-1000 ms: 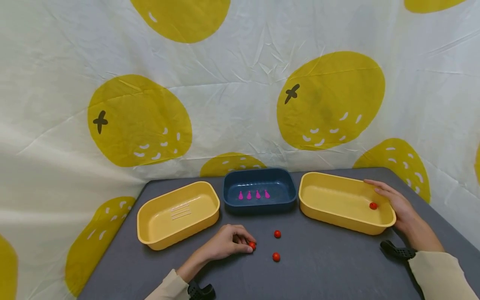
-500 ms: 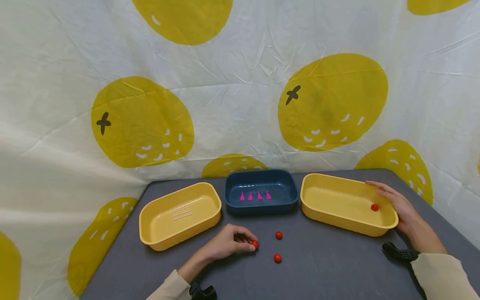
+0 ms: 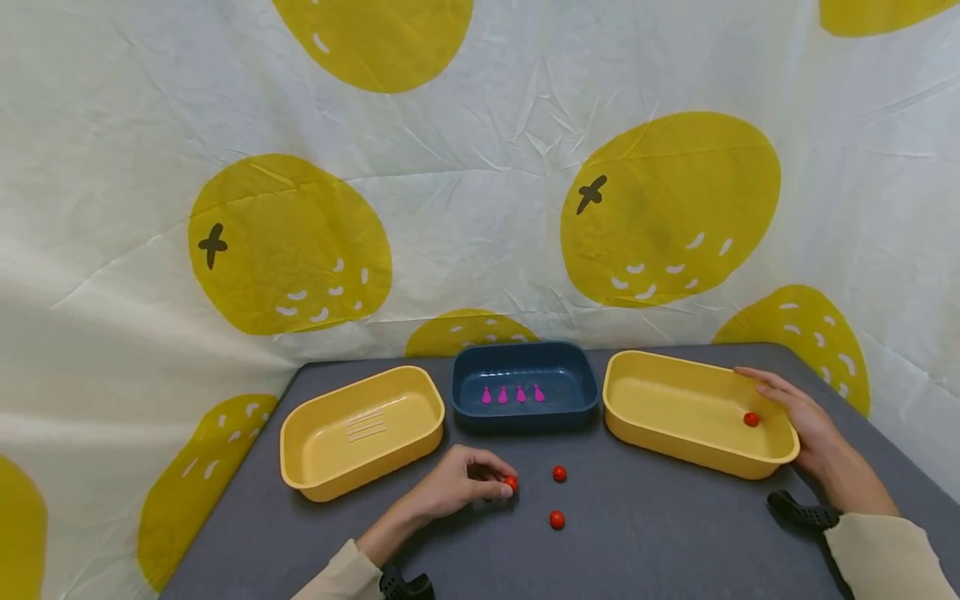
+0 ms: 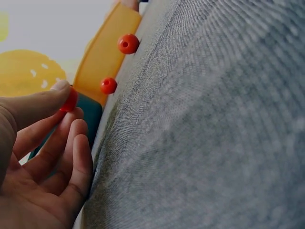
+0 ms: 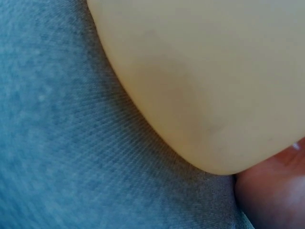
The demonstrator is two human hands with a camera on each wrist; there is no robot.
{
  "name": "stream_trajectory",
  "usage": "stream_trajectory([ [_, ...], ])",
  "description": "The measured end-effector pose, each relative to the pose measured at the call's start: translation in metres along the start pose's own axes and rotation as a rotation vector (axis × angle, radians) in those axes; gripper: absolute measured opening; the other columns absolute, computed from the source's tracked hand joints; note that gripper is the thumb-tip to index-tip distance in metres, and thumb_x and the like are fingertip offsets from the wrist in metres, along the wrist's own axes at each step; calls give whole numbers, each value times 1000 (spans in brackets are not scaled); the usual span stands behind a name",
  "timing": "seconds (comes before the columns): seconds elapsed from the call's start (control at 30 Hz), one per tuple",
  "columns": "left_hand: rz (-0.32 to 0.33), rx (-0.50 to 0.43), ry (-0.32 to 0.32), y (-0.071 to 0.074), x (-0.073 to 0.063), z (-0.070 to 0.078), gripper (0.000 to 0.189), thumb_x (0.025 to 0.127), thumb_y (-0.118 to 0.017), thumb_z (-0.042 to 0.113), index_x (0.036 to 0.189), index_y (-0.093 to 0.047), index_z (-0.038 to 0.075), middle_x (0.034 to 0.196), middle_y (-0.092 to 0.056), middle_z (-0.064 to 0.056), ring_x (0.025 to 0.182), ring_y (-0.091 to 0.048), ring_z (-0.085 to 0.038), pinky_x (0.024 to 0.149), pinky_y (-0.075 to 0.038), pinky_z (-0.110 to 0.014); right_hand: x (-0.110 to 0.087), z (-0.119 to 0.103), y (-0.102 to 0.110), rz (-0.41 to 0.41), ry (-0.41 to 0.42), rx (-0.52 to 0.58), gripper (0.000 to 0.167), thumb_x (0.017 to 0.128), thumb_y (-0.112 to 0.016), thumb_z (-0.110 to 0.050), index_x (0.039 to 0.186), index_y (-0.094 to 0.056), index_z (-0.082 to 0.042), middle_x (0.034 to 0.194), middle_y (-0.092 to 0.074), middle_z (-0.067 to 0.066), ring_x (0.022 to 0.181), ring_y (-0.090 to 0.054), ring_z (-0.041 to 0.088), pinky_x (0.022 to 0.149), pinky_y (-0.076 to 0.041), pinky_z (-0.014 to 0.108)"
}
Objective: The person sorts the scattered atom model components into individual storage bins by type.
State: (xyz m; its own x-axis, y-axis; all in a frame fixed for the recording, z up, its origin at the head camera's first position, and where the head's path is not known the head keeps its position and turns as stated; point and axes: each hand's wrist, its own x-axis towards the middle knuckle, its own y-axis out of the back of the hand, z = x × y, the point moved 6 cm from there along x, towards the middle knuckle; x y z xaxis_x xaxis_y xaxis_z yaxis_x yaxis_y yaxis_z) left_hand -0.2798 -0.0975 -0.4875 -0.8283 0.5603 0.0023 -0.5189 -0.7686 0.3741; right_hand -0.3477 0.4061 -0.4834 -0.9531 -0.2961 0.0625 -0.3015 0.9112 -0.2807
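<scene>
My left hand [image 3: 457,483] pinches a red bead [image 4: 71,100] between thumb and fingertips, close over the dark grey table in front of the blue bin [image 3: 525,421]. Two more red beads lie on the table just right of that hand, a farther bead [image 3: 559,473] and a nearer bead [image 3: 557,520]; a hole shows in each in the left wrist view. At the right end of the right yellow bin [image 3: 675,446], my right hand [image 3: 813,429] holds the rim. Inside that bin, near the hand, sits one red bead [image 3: 751,419]. The right wrist view shows mostly the yellow bin's outer wall [image 5: 205,86].
Several pink drop-shaped pieces [image 3: 503,395] stand in a row in the blue bin. To the left, a second yellow bin [image 3: 300,467] holds several thin pale sticks [image 3: 366,425]. Behind the table [image 3: 660,542] hangs a white cloth [image 3: 480,225] printed with yellow fruit.
My left hand has raised the pinched bead slightly and moved it a little away from me. The right hand stays on the yellow bin; the head view has shifted slightly.
</scene>
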Motion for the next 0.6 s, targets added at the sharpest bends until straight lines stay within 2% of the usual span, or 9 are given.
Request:
stream_trajectory([
  [0.4, 33, -20, -12, -1, -2, 7, 20, 92, -79, 24, 111, -80, 17, 95, -76, 2, 78, -65, -11, 69, -54, -22, 2, 0, 0, 23, 8, -35, 43, 114, -33, -15, 144, -62, -27, 127, -66, -25, 110, -68, 1, 88, -60, 25],
  [0.6, 29, -26, -38, -6, 2, 12, 23, 93, -78, 25, 114, -80, 14, 99, -77, 1, 82, -66, -12, 73, -55, -22, -1, 1, 0, 16, 18, -40, 44, 114, -33, -15, 146, -61, -27, 128, -66, -25, 111, -67, 1, 89, -59, 24],
])
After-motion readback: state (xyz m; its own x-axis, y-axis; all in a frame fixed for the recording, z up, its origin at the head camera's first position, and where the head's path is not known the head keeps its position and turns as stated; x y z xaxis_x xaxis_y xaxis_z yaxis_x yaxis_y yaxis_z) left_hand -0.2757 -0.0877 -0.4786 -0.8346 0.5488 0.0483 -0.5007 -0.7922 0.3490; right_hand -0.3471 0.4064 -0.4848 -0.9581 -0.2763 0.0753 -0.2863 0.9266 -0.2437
